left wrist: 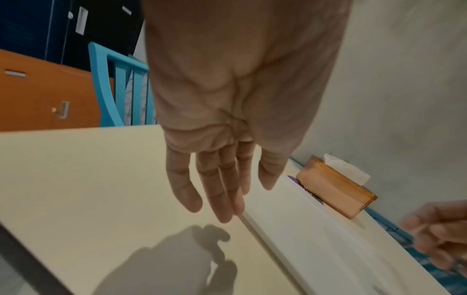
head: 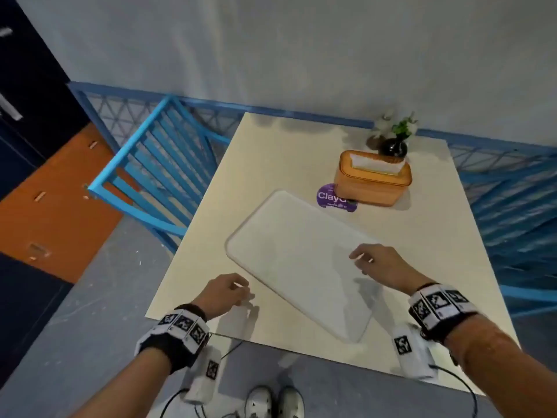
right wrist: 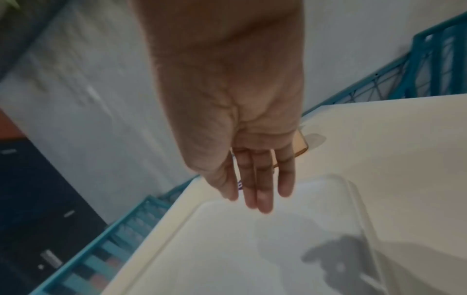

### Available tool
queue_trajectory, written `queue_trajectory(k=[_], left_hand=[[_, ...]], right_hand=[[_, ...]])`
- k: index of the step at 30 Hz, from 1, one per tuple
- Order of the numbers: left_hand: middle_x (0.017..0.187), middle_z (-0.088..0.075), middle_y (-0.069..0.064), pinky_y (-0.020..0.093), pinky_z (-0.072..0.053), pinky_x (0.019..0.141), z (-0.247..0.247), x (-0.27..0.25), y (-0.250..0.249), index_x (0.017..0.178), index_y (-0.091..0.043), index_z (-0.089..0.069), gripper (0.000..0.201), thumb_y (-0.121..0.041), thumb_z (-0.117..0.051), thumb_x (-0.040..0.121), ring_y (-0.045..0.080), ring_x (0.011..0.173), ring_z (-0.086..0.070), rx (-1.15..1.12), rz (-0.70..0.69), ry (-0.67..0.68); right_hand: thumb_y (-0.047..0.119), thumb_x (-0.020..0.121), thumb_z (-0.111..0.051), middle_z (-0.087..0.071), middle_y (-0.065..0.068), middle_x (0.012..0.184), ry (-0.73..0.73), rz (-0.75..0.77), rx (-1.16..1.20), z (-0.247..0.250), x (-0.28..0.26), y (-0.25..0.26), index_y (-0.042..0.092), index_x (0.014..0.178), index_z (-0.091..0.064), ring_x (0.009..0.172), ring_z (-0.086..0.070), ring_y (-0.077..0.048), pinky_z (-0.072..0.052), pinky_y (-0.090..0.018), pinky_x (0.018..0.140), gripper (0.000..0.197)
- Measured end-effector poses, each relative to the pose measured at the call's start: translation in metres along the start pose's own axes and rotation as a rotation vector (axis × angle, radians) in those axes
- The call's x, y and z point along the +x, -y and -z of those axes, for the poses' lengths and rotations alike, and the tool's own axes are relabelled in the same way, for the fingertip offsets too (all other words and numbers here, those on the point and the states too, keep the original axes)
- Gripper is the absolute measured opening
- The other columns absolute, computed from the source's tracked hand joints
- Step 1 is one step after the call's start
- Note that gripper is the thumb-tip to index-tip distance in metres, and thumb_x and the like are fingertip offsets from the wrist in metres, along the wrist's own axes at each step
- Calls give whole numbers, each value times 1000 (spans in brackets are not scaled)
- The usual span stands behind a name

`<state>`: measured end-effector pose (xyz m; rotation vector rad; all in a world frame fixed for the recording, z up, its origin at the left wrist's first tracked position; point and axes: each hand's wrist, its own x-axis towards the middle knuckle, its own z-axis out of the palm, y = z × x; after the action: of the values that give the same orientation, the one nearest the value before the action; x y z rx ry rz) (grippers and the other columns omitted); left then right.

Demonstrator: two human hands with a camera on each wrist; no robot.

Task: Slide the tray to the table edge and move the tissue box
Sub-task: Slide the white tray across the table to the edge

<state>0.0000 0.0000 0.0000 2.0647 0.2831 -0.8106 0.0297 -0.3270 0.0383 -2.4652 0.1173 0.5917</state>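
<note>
A white rectangular tray (head: 301, 251) lies at an angle on the cream table (head: 271, 152), its near corner close to the front edge. Behind it stands an orange tissue box (head: 372, 179) with white tissue sticking out. My left hand (head: 233, 289) hovers just left of the tray's near long side, fingers relaxed, holding nothing; in the left wrist view its fingers (left wrist: 222, 199) hang above the tray's rim (left wrist: 267, 235). My right hand (head: 366, 259) hovers over the tray's right part, empty; its straight fingers (right wrist: 260, 191) point down over the tray (right wrist: 252, 249).
A purple round sticker (head: 331, 198) lies between the tray and the tissue box. A black vase with flowers (head: 392, 146) stands behind the box by the wall. A blue chair (head: 156, 164) stands at the table's left side; blue railing (head: 512, 206) runs on the right.
</note>
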Motion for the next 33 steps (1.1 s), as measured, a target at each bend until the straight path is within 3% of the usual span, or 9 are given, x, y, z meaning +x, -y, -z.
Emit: queue_trajectory(k=[3, 7, 12, 16, 18, 21, 26, 30, 33], left_hand=[[89, -72, 14, 23, -45, 51, -14, 21, -6, 97, 0, -59, 23, -22, -54, 90, 23, 62, -61, -168, 118, -62], [71, -65, 13, 26, -53, 51, -35, 39, -11, 86, -2, -54, 23, -24, -55, 91, 26, 56, -63, -294, 212, -94], [68, -66, 20, 32, -58, 57, -53, 51, -18, 63, -3, -59, 23, -11, -59, 85, 29, 56, -64, -378, 226, -151], [70, -68, 28, 43, -63, 64, -65, 57, -15, 86, 18, -66, 22, -3, -62, 80, 32, 55, -67, -446, 211, -195], [72, -68, 33, 40, -62, 58, -68, 59, -14, 92, 21, -62, 24, 1, -60, 79, 30, 48, -66, -457, 199, -221], [82, -70, 37, 35, -60, 49, -69, 65, -12, 101, 20, -56, 30, 3, -59, 77, 31, 48, -70, -463, 220, -243], [102, -65, 29, 52, -62, 66, -57, 78, -12, 110, 9, -47, 39, -7, -61, 77, 42, 81, -71, -328, 232, -322], [106, -57, 22, 47, -57, 83, -42, 85, -20, 114, 6, -43, 36, -13, -55, 85, 37, 94, -60, -118, 213, -397], [112, -58, 27, 41, -50, 74, -30, 97, -25, 110, 4, -41, 26, -12, -50, 90, 38, 91, -57, -18, 180, -421]], right_hand=[[5, 91, -44, -66, -18, 105, -83, -2, -52, -6, 42, -3, 5, 111, -62, 91, -62, -29, -48, -17, 65, 27], [10, 93, -42, -52, -18, 126, -87, -19, -306, -23, 82, -6, 11, 131, -46, 117, -50, -35, -44, -44, 97, 39], [12, 93, -44, -43, -22, 136, -147, -67, -495, -26, 117, -9, 8, 143, -30, 122, -45, -40, -39, -46, 99, 52], [6, 93, -41, -44, -23, 135, -155, -118, -452, -27, 131, -19, 4, 142, -33, 122, -45, -41, -39, -46, 100, 50], [1, 92, -40, -46, -24, 131, -182, -106, -459, -29, 132, -24, 1, 137, -37, 118, -47, -41, -42, -47, 97, 46], [-6, 88, -43, -49, -26, 126, -209, -84, -501, -31, 131, -32, -2, 132, -41, 115, -49, -42, -46, -48, 91, 43], [-12, 86, -43, -52, -29, 120, -230, -58, -456, -31, 123, -43, -5, 125, -46, 112, -51, -42, -49, -47, 82, 39], [-11, 87, -43, -54, -30, 116, -231, -47, -371, -35, 117, -48, -6, 120, -50, 108, -54, -41, -49, -45, 78, 34], [-10, 88, -42, -56, -31, 114, -226, -64, -292, -39, 114, -47, -7, 115, -52, 105, -56, -41, -48, -43, 76, 28]])
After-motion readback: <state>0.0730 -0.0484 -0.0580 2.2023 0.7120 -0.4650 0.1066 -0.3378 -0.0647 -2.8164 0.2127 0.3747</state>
